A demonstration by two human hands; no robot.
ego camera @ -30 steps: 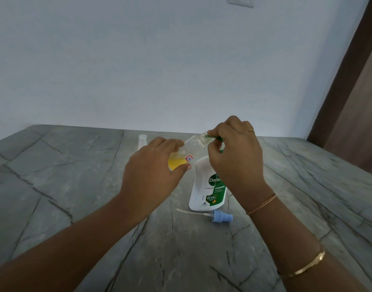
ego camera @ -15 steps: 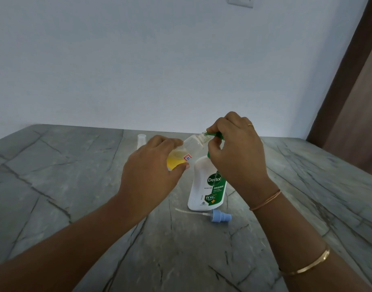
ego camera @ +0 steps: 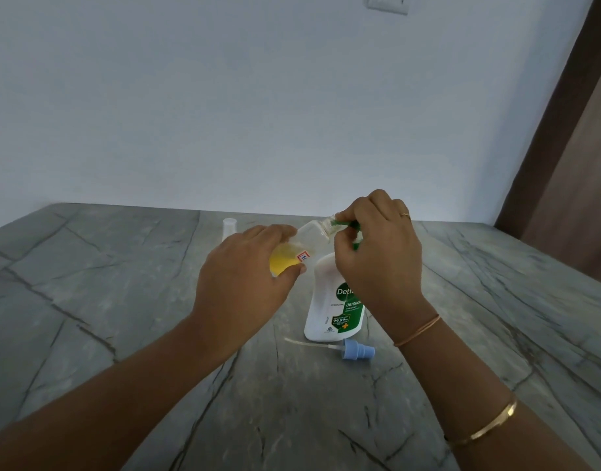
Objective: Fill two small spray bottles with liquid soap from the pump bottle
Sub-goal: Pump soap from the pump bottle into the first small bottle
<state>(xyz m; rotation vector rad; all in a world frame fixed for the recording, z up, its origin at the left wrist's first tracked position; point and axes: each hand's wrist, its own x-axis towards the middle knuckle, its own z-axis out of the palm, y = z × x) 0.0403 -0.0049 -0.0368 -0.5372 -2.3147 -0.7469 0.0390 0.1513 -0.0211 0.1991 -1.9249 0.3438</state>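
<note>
My left hand (ego camera: 248,266) grips a small clear spray bottle (ego camera: 302,243), tilted with its open neck up to the right against the green pump spout. Yellow soap sits in the bottle's lower end. My right hand (ego camera: 377,256) is curled over the green pump head (ego camera: 346,224) of the white soap pump bottle (ego camera: 329,300), which stands on the table. A blue spray cap (ego camera: 355,350) with its dip tube lies on the table in front of the pump bottle.
A second small clear bottle or cap (ego camera: 229,227) stands behind my left hand. The grey marble table (ego camera: 105,300) runs back to a white wall. A brown door frame (ego camera: 564,147) rises at the right.
My right hand and the pump head have risen slightly. The small bottle stays held at the spout.
</note>
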